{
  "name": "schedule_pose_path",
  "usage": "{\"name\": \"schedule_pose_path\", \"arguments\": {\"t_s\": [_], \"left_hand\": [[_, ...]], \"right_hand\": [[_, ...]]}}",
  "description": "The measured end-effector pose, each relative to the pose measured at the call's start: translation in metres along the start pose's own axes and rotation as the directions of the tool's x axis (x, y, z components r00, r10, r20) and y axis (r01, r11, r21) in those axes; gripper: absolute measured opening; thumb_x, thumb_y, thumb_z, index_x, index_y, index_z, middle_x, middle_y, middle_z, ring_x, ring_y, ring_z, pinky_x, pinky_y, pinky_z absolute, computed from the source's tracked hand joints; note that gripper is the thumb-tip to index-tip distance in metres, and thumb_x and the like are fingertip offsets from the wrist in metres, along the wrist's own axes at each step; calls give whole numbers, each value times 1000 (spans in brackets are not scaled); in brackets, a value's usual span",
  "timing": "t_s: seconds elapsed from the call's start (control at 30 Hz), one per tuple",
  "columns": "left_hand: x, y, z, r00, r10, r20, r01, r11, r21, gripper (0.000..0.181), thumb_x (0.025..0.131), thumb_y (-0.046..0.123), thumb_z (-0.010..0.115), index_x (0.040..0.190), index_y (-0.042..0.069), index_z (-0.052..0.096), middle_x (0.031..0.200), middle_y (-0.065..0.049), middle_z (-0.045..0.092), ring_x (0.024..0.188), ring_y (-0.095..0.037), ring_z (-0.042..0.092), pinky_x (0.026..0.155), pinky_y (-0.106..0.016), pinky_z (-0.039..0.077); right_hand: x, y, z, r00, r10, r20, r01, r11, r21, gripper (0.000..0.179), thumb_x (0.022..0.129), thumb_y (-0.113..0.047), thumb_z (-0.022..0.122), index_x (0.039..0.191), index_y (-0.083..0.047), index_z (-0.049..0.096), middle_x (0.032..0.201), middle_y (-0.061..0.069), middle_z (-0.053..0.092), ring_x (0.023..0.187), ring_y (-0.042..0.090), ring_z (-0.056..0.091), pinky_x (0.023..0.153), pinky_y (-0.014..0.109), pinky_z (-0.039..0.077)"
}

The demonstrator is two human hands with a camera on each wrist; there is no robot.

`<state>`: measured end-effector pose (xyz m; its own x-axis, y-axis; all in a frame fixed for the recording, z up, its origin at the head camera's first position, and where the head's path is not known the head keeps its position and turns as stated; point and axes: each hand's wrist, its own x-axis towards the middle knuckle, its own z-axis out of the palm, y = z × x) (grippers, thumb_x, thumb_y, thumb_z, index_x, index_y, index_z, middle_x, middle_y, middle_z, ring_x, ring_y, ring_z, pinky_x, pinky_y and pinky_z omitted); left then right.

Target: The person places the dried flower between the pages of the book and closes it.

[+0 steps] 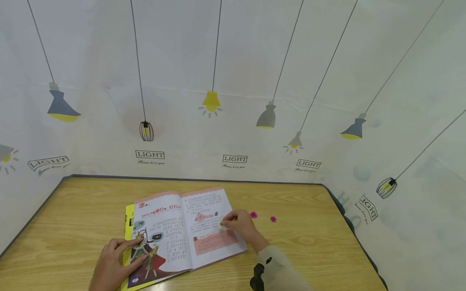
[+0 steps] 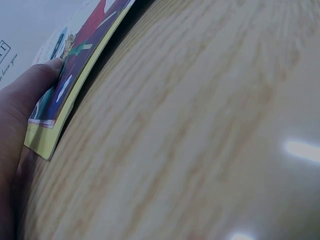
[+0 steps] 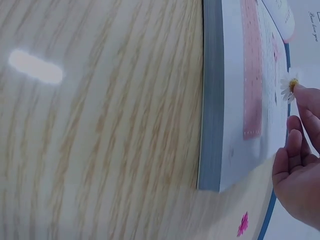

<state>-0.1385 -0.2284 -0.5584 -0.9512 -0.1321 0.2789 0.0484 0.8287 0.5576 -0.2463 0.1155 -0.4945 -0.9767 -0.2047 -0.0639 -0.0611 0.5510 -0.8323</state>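
We see the right hand (image 1: pixel 241 224) pinching a small white flower (image 3: pixel 286 88) between thumb and fingertips, over the right-hand page of an open book (image 1: pixel 187 234).
The flower is a ring of slim white petals around a domed yellow centre; we cannot tell whether it touches the paper. Below the grip, we see smooth, glossy pages with a flat pink text panel (image 1: pixel 214 242) and, in the right wrist view, a thick grey block of page edges. Left of the grip, the left hand (image 1: pixel 112 260) rests on the illustrated page, thumb and fingers spread; a yellow edge (image 1: pixel 129 220) shows beneath. Just right of the grip, two frilly magenta flowers (image 1: pixel 254 215) lie on the glossy wood-grain table (image 1: pixel 302 250). Beyond it, we see a creased pale backdrop (image 1: pixel 182 56) printed with hanging lamps.
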Motion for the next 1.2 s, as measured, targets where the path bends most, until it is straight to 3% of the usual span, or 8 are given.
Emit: {"name": "schedule_pose_path", "arguments": {"t_s": [0.17, 0.43, 0.57, 1.2], "left_hand": [[1, 1, -1, 1000, 0, 9, 0, 1000, -2, 61, 66, 61, 71, 108, 17, 69, 96, -6, 48, 78, -22, 41, 65, -37, 30], [-1, 3, -2, 1000, -3, 15, 3, 1000, -3, 59, 65, 60, 72, 107, 18, 69, 97, -7, 48, 80, -24, 43, 68, -40, 32], [-1, 5, -3, 999, -10, 30, 10, 1000, 5, 62, 65, 62, 71, 108, 17, 68, 97, -7, 47, 81, -24, 43, 69, -41, 33], [-1, 6, -4, 1000, -9, 15, 9, 1000, 13, 61, 65, 60, 72, 107, 16, 69, 95, -6, 47, 80, -24, 43, 69, -41, 33]], "right_hand": [[4, -5, 11, 999, 36, 23, -36, 999, -22, 7, 78, -14, 73, 77, -9, 68, 72, -1, 57, 67, 14, 49, 58, 27, 41], [7, -15, 28, 994, -58, 87, 60, 998, -22, 8, 78, -12, 73, 74, -7, 68, 71, -2, 57, 65, 12, 48, 57, 25, 40], [8, -18, 36, 991, -68, 112, 71, 997, -22, 7, 79, -11, 72, 73, -7, 68, 69, -3, 58, 61, 10, 49, 54, 24, 41], [11, -20, 54, 997, -13, 73, 15, 999, -40, 9, 77, -11, 74, 71, -10, 67, 69, -3, 58, 65, 10, 51, 60, 26, 43]]}}
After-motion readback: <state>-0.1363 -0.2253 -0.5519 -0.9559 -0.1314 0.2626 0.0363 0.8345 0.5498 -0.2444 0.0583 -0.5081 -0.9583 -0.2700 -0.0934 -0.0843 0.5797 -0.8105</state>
